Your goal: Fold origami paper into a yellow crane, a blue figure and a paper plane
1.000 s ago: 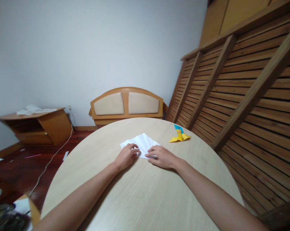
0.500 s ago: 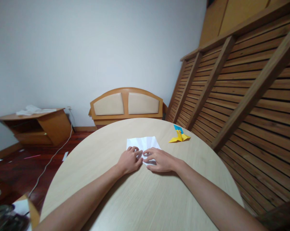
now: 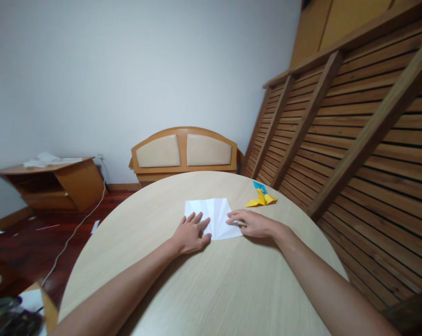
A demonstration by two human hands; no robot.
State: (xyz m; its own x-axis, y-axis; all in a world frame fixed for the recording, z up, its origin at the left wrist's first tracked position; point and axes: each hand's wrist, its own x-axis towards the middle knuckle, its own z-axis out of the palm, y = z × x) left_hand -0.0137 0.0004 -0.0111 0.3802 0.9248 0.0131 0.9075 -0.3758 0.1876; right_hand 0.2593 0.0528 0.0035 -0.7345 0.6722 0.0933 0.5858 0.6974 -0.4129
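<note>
Right hand (image 3: 255, 224) slid to creased white paper's (image 3: 216, 218) edge.

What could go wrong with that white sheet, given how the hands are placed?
1. The left hand pins only the near left corner of the white paper, so the sheet may pivot.
2. The right hand presses just the right edge; creases could drift.
3. The yellow origami piece lies close enough to get knocked.
</note>
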